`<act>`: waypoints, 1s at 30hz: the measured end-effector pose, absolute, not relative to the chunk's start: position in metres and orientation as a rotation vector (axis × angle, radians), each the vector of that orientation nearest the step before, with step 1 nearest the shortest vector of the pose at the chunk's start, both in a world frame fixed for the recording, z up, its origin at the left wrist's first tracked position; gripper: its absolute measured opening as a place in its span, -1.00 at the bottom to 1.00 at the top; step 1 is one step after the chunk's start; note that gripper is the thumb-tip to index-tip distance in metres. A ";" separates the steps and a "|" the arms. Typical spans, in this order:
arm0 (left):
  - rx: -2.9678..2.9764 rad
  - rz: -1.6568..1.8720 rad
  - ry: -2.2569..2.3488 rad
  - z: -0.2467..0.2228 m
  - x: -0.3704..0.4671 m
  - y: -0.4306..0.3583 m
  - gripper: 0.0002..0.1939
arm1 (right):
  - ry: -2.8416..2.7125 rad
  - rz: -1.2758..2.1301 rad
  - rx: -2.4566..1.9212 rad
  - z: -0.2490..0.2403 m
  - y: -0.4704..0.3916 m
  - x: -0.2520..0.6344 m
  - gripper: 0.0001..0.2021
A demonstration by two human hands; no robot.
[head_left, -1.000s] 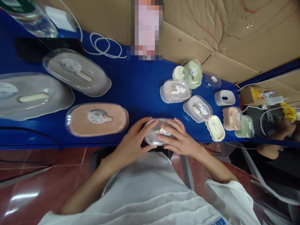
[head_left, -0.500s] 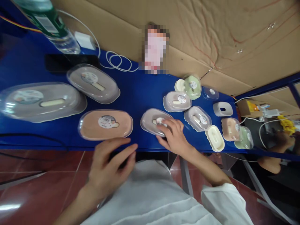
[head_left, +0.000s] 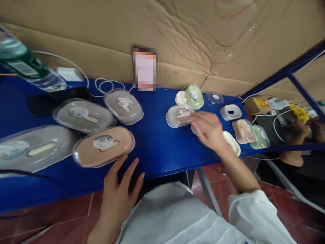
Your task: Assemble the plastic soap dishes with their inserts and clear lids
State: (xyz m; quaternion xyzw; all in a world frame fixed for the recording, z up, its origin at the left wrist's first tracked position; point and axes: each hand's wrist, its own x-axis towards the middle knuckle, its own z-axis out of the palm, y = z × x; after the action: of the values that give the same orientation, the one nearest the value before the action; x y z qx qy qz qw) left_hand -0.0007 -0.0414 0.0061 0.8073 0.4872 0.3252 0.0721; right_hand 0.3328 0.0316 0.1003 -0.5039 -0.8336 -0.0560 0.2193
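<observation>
My left hand point(head_left: 119, 191) hangs at the table's front edge, fingers spread and holding nothing. Its fingertips are close to a peach oval plastic box point(head_left: 87, 154) with a clear lid and a round label. Further right, my right hand point(head_left: 209, 130), slightly blurred, reaches over a grey lidded box point(head_left: 194, 128) that it mostly hides; its fingers are stretched out. Just left of those fingers sits another grey lidded box point(head_left: 175, 117). Three more grey boxes lie at the left: a rear one point(head_left: 134, 112), a middle one point(head_left: 101, 117) and a front one point(head_left: 58, 144).
Behind stand a green lidded box point(head_left: 199, 101), a clear lid point(head_left: 212, 100) and a white slotted part point(head_left: 231, 113). A cream tray point(head_left: 232, 144) is beside my right wrist. A bottle point(head_left: 48, 81), dark phone point(head_left: 58, 98) and cable point(head_left: 103, 88) occupy the left. Another person's arm point(head_left: 296, 142) shows at right.
The grey box that was under my right hand now lies further left, behind the peach box. My right hand has moved right, to another grey box. The view has shifted.
</observation>
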 end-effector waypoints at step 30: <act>2.611 1.007 1.095 0.016 0.061 -0.032 -0.47 | -1.876 -0.074 -1.735 0.073 0.047 0.391 -0.62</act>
State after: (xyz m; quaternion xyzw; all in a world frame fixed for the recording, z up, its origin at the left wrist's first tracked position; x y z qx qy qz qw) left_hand 0.0613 -0.0320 0.0158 0.8669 0.3636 0.3342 0.0681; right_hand 0.3908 0.0471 0.0727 -0.6498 -0.7027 -0.0277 0.2884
